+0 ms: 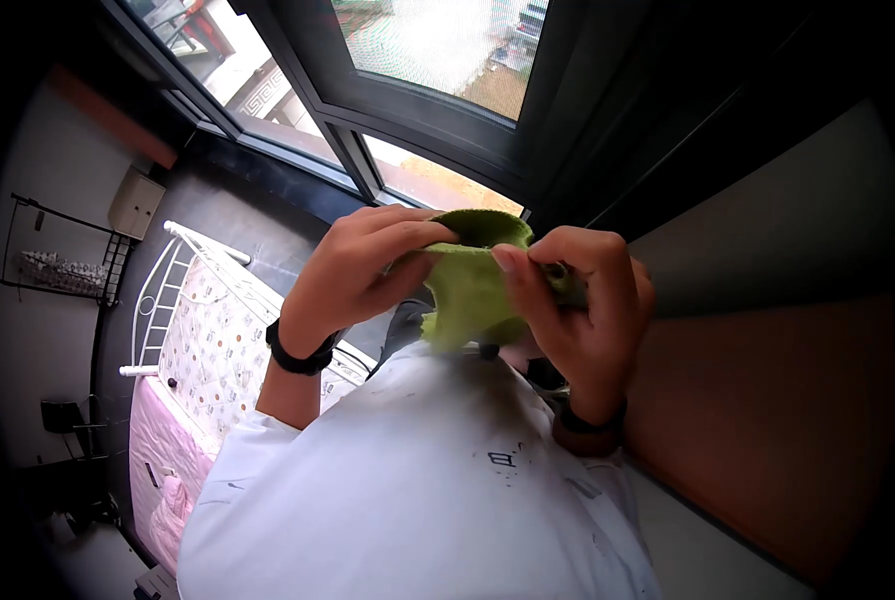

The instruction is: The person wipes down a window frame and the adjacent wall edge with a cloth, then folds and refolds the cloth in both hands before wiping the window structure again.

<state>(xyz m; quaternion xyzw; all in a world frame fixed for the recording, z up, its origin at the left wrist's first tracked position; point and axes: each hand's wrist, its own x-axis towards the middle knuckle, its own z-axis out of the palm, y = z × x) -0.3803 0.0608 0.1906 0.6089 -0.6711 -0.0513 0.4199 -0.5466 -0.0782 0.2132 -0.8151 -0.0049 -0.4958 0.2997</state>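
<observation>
A soft green fabric piece (pixel 472 290) with a fuzzy-looking rim hangs in front of my chest. Its upper edge curves round into a loop, so the darker inner side shows. My left hand (pixel 362 265) grips the rim on the left, fingertips over the edge and thumb below. On the right, my right hand (pixel 592 305) pinches the same rim between thumb and index finger. Dark bands circle both wrists. What exact article the fabric is, I cannot tell.
Dark-framed windows (pixel 417 130) stand just beyond my hands. At the left is a white metal bed (pixel 172 300) with a patterned mattress and pink bedding (pixel 167 440). A small white cabinet (pixel 137 203) and a dark rack (pixel 57 250) are farther left. A brown panel (pixel 767 420) rises at right.
</observation>
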